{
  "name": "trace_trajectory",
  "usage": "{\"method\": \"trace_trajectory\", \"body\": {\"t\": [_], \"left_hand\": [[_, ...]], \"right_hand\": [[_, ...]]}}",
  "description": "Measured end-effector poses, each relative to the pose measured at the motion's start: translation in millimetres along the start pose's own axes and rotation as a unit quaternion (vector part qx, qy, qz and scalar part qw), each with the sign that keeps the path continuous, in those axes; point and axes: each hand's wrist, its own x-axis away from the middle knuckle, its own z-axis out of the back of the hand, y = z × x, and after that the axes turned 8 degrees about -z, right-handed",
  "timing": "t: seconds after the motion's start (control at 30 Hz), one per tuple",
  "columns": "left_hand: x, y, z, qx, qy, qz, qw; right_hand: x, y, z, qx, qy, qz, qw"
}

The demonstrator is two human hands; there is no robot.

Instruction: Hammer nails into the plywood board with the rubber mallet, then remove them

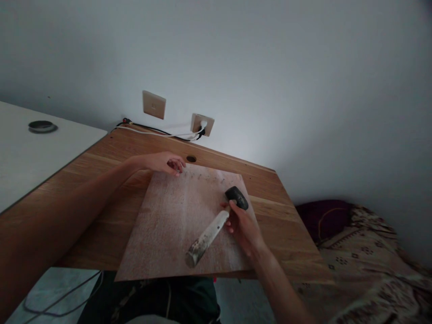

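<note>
My right hand [243,227] grips a mallet [209,236] close to its black head [236,198]. The worn, whitish handle slants down to the left, its end pointing towards me, over a thin wooden board [162,234]. At the board's far left corner rests my left hand [166,163], fingers curled in and pressed together. Whatever they may hold is too small or hidden to make out. Several small nails [204,177] show in a row along the board's far edge, to the right of my left hand.
The board lies on a brown wooden desk [276,225] with a round cable hole [191,159]. Behind are a wall socket [206,124] with plugs, a switch plate [154,104] and cables [158,132]. A white table [40,157] adjoins at left; patterned bedding [364,256] lies at right.
</note>
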Motion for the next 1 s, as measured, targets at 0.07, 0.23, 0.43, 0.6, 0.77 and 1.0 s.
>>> {"method": "trace_trajectory", "body": {"t": [0.07,0.23,0.43,0.6,0.77,1.0], "left_hand": [[2,2,2.4,0.014,0.007,-0.004,1.0],[17,13,23.4,0.001,0.007,0.025,1.0],[42,20,49.4,-0.073,-0.008,0.084,0.994],[43,23,44.9,-0.093,-0.016,0.112,0.989],[13,30,21.1,-0.102,-0.033,0.085,0.991],[-75,34,-63.9,-0.301,0.047,0.049,0.951]], "right_hand": [[3,1,4,-0.003,-0.005,0.01,1.0],[25,5,26,0.126,0.015,0.081,0.989],[76,42,47,0.475,0.099,0.339,0.806],[85,69,53,0.608,0.128,0.447,0.643],[81,62,83,0.623,0.195,0.446,0.612],[79,36,176,0.628,0.328,0.411,0.573]]}}
